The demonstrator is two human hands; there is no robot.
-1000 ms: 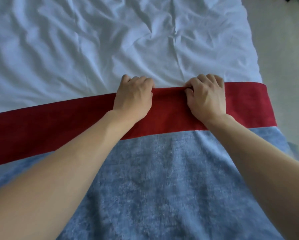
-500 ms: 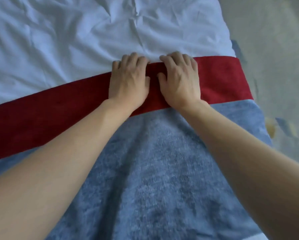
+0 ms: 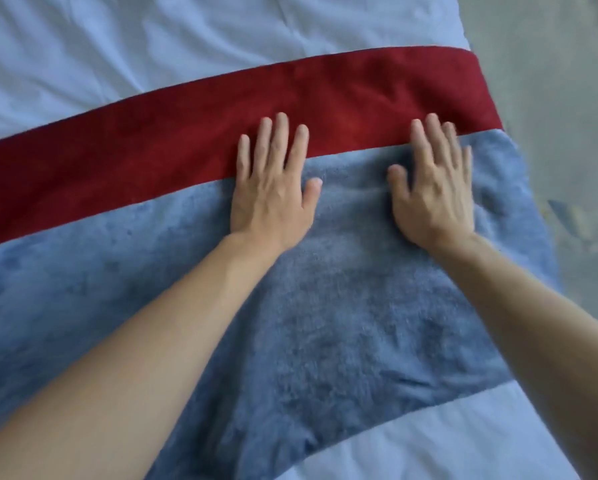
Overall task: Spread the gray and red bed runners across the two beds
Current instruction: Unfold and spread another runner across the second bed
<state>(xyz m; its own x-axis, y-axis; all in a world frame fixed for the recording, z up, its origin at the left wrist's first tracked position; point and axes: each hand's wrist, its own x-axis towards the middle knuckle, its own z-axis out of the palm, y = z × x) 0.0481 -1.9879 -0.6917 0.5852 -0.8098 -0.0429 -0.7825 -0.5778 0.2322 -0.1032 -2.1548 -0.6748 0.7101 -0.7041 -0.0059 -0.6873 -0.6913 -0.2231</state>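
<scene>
A bed runner lies across the white bed (image 3: 152, 46). Its far band is red (image 3: 152, 161) and its wide near part is gray-blue (image 3: 325, 323). My left hand (image 3: 273, 188) lies flat, fingers straight and spread, palm on the gray part and fingertips on the red band. My right hand (image 3: 432, 188) lies flat beside it on the gray part, fingertips at the seam with the red band. This hand is slightly blurred. Neither hand holds anything. Both forearms reach in from the bottom of the frame.
The bed's right edge runs down the right side of the view, with a pale gray floor (image 3: 567, 98) beyond it. White sheet shows again at the near right corner (image 3: 446, 438). The sheet beyond the runner is wrinkled.
Both hands let go of the red band's far edge, flattened out, and slid back toward me onto the gray part. The right hand moved away from the left, and the runner lies smoother.
</scene>
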